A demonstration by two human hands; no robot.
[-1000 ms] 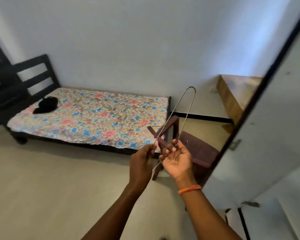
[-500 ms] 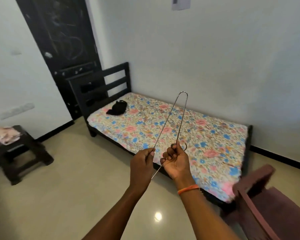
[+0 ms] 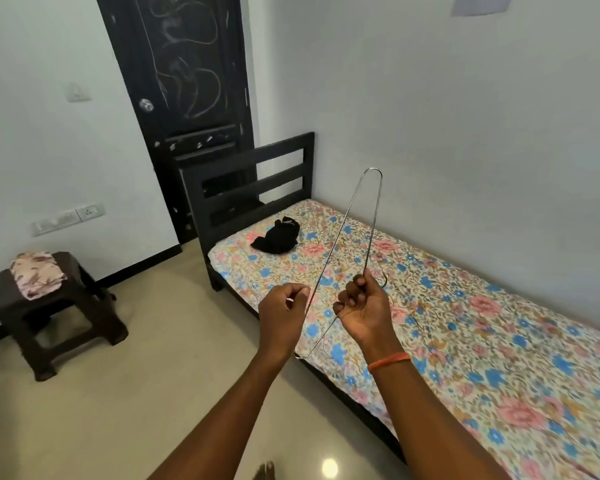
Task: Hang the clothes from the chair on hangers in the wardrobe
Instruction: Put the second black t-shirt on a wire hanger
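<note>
A thin metal wire hanger [image 3: 352, 209] stands on end in front of me, one rounded corner pointing up. My right hand [image 3: 364, 308] grips it near the hook, which pokes out beside my fingers. My left hand [image 3: 283, 313] pinches the hanger's long bar lower down. A folded pink floral garment [image 3: 37, 273] lies on a dark plastic stool [image 3: 54, 317] at the left wall. A small black garment [image 3: 278, 237] lies on the bed near the headboard. The wardrobe is out of view.
A bed with a floral sheet [image 3: 465, 341] and dark headboard [image 3: 246, 181] fills the right side. A black door [image 3: 184, 81] stands behind it. Bare tiled floor [image 3: 136, 410] stretches between me and the stool. My foot [image 3: 265, 471] shows at the bottom edge.
My view has swung left, away from the wardrobe door and the maroon chair, bringing the black door and the stool into sight. Both hands keep their hold on the hanger.
</note>
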